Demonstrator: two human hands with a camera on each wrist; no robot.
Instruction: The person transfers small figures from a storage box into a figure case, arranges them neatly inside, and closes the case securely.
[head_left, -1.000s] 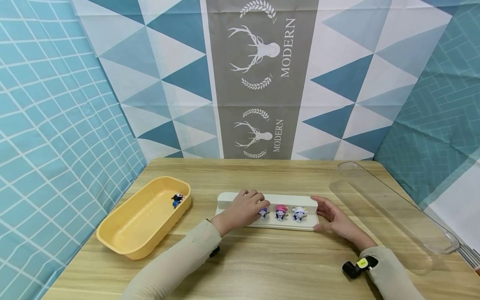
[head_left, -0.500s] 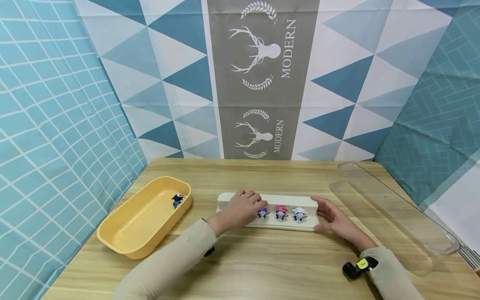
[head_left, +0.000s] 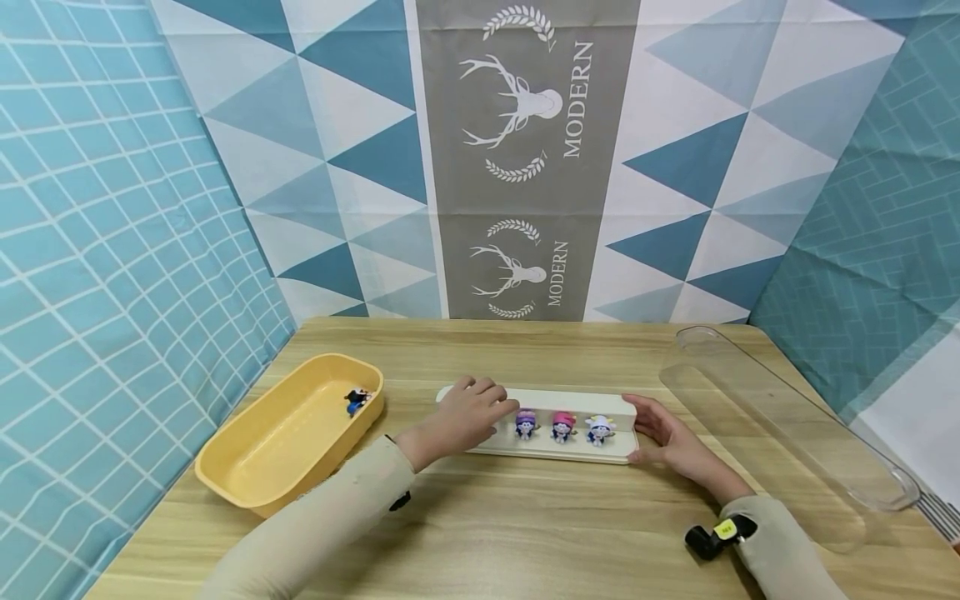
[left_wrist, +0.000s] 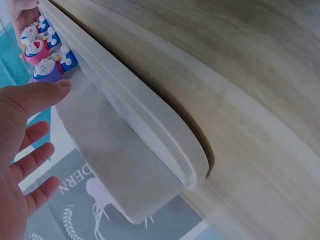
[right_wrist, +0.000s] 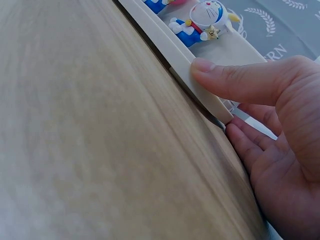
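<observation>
A long cream display stand [head_left: 577,402] with a raised back step sits mid-table. Along its front stand a purple-hatted figurine [head_left: 527,426], a pink-hatted figurine [head_left: 562,427] and a white figurine with yellow horns [head_left: 598,430]. My left hand [head_left: 463,419] hovers over the stand's left part with nothing in it; in the left wrist view its fingers are spread and the thumb appears close to the purple-hatted figurine. At the stand's right end my right hand [head_left: 669,439] grips the edge, thumb on the front lip, fingers around the end.
A yellow plastic bin [head_left: 277,442] on the left holds small dark and blue figurine pieces [head_left: 357,400], too small to tell apart. A long clear plastic cover [head_left: 780,425] lies at the right. Patterned cloth hangs behind the table.
My left hand has drawn back to the left from the purple-hatted figurine, which now shows whole. My right hand has stayed on the stand's end.
</observation>
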